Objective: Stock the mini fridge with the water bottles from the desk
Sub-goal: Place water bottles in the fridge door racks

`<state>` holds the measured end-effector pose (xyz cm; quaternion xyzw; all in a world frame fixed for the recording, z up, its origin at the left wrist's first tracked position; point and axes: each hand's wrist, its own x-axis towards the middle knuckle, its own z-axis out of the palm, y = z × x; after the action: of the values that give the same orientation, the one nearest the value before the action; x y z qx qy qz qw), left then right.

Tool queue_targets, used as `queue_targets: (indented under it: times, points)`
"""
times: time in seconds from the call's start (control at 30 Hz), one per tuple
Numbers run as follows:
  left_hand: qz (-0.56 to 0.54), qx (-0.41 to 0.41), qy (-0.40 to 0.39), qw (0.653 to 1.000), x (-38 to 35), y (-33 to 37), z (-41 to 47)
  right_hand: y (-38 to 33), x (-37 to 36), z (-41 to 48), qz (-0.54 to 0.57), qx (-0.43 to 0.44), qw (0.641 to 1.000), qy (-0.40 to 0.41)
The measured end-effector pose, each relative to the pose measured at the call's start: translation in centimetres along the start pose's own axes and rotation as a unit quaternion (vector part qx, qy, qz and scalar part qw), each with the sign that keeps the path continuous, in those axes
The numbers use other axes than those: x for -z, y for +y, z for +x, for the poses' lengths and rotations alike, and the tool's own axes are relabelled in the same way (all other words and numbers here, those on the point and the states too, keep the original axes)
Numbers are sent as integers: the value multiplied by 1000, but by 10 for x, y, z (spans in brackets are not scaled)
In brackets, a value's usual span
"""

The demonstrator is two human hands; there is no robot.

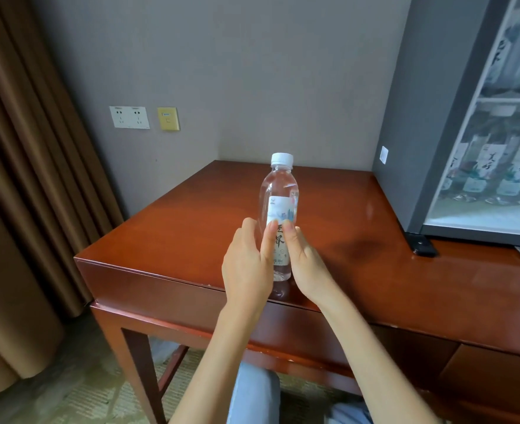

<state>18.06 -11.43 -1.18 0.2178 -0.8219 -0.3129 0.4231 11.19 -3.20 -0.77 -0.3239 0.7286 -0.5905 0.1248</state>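
- The fridge (430, 123) stands on the desk (359, 240), to the right of the bottle (278, 209). Through its glass door (497, 133) I can see two shelves already filled with bottles — so most of the stocking seems done.
- Only one bottle is visible on the desk. It stands upright near the front edge, well apart from the fridge, cap on.
- The door looks closed, so I judge it must be opened before this bottle can go in.
- The left hand (248, 261) and right hand (306, 264) are on either side of the bottle's lower half, fingers open and loosely curved. The fingertips touch the label or are just beside it — a firm grip I cannot confirm.
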Motion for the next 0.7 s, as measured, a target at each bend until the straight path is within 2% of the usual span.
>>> queue_targets:
  times: [0.2, 0.43, 0.7]
  points:
    - [-28, -21, -4, 999, -14, 20, -20, -2, 12, -27, 161, 14, 987, 12]
    - [-12, -48, -13, 999, -26, 35, -30, 1, 32, -46, 227, 0, 974, 19]
    - [-28, -46, -25, 998, -41, 53, -39, 9, 53, -56, 228, 2, 972, 50]
